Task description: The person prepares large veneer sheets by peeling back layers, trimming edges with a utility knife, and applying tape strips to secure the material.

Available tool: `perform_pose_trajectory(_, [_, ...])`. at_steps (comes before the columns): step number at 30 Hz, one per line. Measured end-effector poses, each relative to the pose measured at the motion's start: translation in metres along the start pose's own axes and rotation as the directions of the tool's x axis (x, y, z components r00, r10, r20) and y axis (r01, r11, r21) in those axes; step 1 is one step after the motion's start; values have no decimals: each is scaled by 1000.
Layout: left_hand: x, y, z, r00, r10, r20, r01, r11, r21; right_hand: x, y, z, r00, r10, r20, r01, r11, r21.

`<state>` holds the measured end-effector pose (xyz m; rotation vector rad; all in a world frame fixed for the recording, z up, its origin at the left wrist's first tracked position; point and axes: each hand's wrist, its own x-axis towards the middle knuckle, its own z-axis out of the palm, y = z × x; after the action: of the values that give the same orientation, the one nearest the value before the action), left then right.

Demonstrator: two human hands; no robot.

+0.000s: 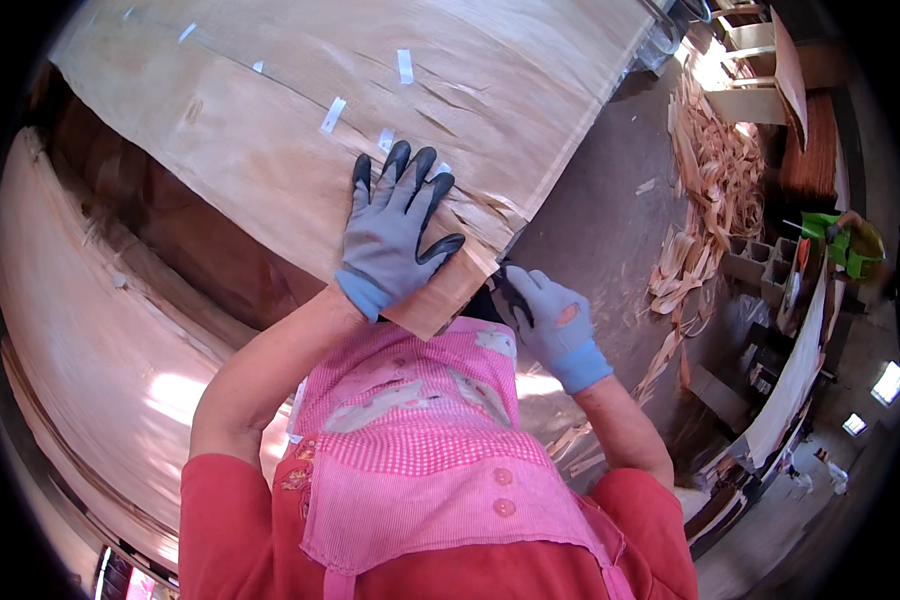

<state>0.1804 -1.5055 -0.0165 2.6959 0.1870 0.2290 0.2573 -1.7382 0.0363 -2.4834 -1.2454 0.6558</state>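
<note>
A large thin sheet of pale wood veneer [270,100] stretches away in front of me, with cracks near its right edge and several short strips of white tape [405,66] on it. My left hand [390,235], in a grey glove with black fingertips, lies flat on the sheet by its near corner, fingers spread. Beneath its thumb side is a torn, splintered patch and a narrow veneer strip [440,298] jutting toward me. My right hand [552,318], in a matching glove with a hole on the back, is closed at the corner's edge. What its fingers hold is hidden.
Stacked veneer sheets [100,300] with ragged edges lie at the left. A heap of veneer scraps [715,175] covers the floor at the right, near grey hollow blocks [760,262]. Another person in green [850,245] is at the far right.
</note>
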Motion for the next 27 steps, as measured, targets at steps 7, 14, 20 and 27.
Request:
perform_pose_trajectory(7, [-1,-1,-1,999,-23,-34,23,1000,-15,9,-8,-34,988,99,-117,-59,950,307])
perform_pose_trajectory(14, [0,-2,2,999,-12,-48,11,1000,-19,34,-11,-9,996,-21,-82,21,1000,-4])
perform_pose_trajectory(20, [-3,-4,4,998,-11,-56,9,999,-35,34,-6,2,996,-40,-86,39,999,-16])
perform_pose_trajectory(27, [-3,-3,1,999,-16,-41,15,999,-32,34,-5,7,998,-36,-41,28,985,-170])
